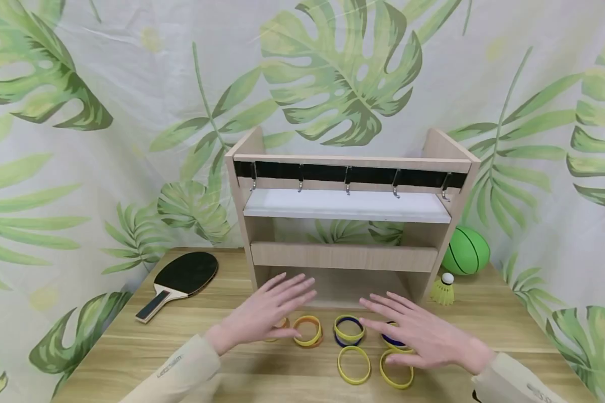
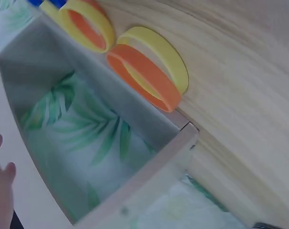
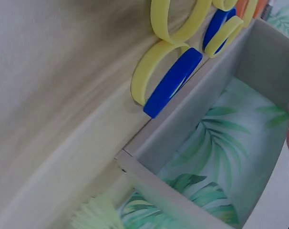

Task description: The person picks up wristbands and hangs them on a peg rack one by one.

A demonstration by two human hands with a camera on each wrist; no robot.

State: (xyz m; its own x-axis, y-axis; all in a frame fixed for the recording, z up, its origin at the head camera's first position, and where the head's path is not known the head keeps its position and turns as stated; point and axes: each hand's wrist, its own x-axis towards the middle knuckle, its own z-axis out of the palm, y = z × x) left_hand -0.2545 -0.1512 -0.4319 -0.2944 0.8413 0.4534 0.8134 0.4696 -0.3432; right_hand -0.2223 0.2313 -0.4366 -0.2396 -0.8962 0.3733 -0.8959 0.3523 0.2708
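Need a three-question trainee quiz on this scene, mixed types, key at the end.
1. Count: how many hooks line the black strip on the rack?
2. Multiple choice: which colour is absent from the bands? (a) orange (b) blue (c) white
3. True or false: the left hand is gripping one of the bands.

Key: 1. Five. 2. c; the bands are yellow, orange and blue. 3. False; its fingers are extended and grip nothing.

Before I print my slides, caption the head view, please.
Left hand and right hand over coloured wristbands, before a rack with five bare hooks.
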